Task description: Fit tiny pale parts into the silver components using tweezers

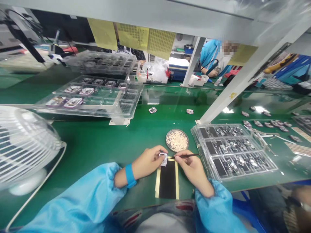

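My left hand [152,160] pinches a small pale, rounded-square casing [163,159] between thumb and fingers, above the far end of a black mat [168,181] edged with yellow tape. In my right hand [190,165] is a pair of dark tweezers [187,156], its tips pointing left toward the casing. Whether the tips touch the casing or hold anything is too small to tell. Just beyond both hands sits a round dish [177,140] filled with tiny cream-coloured pieces.
A clear compartment tray [235,150] of small metallic parts stands at right. Stacked trays [97,97] with similar casings are at back left. A white fan [26,145] occupies the left side. A slanted white post [230,81] rises behind the right tray. A co-worker [211,58] sits across the bench.
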Demonstrator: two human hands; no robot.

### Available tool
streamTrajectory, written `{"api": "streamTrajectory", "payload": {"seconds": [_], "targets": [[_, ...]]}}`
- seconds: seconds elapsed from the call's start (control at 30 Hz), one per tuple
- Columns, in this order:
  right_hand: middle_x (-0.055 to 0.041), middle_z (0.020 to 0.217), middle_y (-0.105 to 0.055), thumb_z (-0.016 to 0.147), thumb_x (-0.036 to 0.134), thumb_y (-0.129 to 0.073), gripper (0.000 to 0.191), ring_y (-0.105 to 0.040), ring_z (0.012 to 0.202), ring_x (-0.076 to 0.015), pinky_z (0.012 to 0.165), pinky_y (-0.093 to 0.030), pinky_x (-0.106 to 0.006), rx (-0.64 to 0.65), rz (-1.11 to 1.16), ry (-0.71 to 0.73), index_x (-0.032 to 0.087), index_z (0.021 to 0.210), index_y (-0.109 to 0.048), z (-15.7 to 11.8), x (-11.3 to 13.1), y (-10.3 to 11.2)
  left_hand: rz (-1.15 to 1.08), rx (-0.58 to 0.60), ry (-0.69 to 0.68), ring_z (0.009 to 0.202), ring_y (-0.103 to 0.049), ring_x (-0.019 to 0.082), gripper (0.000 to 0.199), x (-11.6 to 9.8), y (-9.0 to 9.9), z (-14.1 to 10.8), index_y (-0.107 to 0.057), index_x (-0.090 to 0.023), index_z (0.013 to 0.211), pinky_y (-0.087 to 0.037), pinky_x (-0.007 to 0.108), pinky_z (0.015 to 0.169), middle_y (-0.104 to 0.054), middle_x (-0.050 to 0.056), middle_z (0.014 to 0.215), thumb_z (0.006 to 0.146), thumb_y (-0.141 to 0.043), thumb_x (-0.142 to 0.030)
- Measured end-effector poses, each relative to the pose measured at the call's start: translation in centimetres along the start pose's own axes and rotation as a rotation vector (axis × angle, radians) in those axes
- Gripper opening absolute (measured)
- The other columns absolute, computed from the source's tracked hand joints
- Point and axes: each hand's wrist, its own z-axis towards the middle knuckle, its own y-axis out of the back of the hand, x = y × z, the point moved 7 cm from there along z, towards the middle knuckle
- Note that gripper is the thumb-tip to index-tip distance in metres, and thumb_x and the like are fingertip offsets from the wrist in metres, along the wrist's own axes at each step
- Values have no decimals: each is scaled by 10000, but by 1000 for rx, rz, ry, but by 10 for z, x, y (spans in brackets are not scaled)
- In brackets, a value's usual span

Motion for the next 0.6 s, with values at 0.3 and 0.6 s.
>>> {"api": "streamTrajectory", "payload": {"seconds": [0.3, 0.6], "targets": [[-52, 942, -732, 907, 299, -701, 94, -716, 865, -200, 786, -579, -320, -82, 143, 100, 209, 915, -673, -6, 8, 6, 84, -27, 7, 678, -701, 190, 214, 2, 0, 1, -634, -214, 1077, -548, 238, 547, -718, 24, 796, 935, -550, -351], [-46, 978, -768, 880, 153, -724, 102, -723, 940, -204, 867, -581, -337, -54, -99, 390, 233, 937, -751, -16, 39, 2, 74, -17, -7, 712, -712, 202, 212, 5, -1, 3, -637, -195, 1075, -554, 254, 575, -731, 42, 821, 929, -554, -324]]}}
